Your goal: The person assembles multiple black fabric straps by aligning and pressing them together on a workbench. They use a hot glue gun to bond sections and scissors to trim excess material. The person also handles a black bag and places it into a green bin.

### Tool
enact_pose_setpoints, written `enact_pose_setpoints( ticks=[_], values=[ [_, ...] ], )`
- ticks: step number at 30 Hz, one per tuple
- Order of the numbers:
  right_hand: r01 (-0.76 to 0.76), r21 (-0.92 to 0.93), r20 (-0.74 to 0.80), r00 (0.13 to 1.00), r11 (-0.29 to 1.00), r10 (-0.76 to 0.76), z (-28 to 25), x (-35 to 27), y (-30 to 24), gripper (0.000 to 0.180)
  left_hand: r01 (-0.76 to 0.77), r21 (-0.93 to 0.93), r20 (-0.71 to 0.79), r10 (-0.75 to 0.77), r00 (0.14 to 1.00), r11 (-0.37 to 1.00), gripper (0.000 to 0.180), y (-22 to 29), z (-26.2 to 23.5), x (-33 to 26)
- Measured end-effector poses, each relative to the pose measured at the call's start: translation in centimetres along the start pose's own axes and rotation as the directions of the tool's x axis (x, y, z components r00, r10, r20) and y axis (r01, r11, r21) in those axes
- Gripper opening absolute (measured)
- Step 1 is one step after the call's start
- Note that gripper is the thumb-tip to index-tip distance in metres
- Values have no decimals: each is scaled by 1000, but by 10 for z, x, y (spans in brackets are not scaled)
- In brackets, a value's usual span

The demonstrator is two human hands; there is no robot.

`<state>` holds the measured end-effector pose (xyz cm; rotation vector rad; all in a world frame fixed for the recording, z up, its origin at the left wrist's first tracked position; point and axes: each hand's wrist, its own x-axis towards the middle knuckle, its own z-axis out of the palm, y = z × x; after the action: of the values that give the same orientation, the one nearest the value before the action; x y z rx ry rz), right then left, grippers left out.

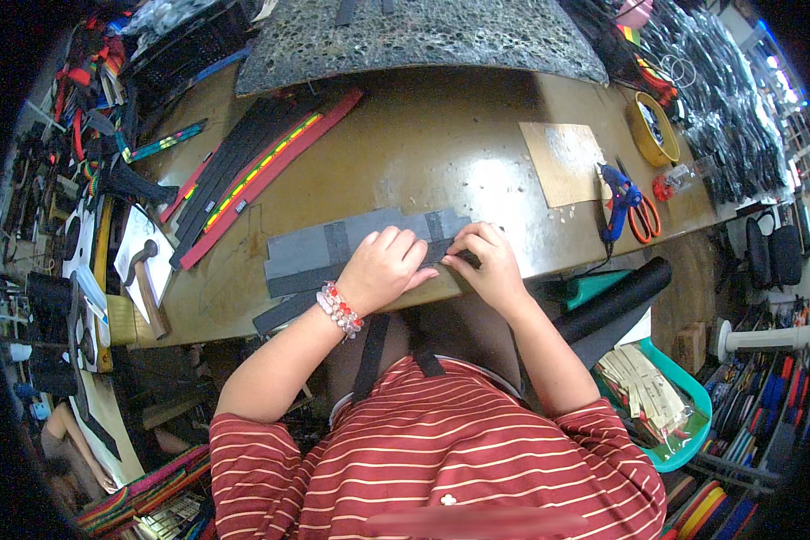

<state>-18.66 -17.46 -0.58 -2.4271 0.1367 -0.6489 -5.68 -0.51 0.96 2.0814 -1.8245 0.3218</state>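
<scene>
A flat grey panel of fabric (297, 249) with darker bands lies along the near edge of the table, with a black strip along its near side. My left hand (385, 272), a beaded bracelet at its wrist, rests on the panel with its fingers curled over it and its thumb stretched to the right. My right hand (486, 266) pinches the right end of the black strip (441, 250) between thumb and fingers. The two thumbs nearly meet there. My fingers hide part of the strip, and another dark piece (279, 313) sticks out below the panel's left end.
Black and red straps (279, 171) lie at the table's left, near a hammer (148, 288). To the right are a cardboard piece (562, 162), a blue glue gun (617, 202), orange-handled scissors (643, 220) and a yellow bowl (654, 130). A green basket (693, 409) stands beside me; a speckled board (423, 45) is at the back.
</scene>
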Motion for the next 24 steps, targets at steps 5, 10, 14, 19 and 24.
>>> enact_pose_setpoints(
  ticks=[5, 10, 14, 19, 24],
  values=[
    [2, 10, 3, 1000, 1000, -2, 1, 0, -1, 18, 22, 5, -29, -22, 999, 1000, 28, 1, 2, 1],
    [-24, 34, 7, 1000, 999, 24, 1, -1, 2, 18, 289, -269, 42, -289, 956, 919, 27, 1, 5, 0],
    [-25, -22, 35, 999, 999, 26, 0, -1, -2, 16, 393, -348, 131, -371, 920, 851, 28, -2, 6, 2],
    [299, -146, -12, 953, 943, -304, 2, -7, -17, 21, 381, -373, 116, -365, 924, 846, 21, -3, 8, 4],
    [335, -245, 139, 941, 910, -309, 4, -11, -30, 41, 390, -427, 142, -366, 920, 815, 17, -8, 10, 3]
  ],
)
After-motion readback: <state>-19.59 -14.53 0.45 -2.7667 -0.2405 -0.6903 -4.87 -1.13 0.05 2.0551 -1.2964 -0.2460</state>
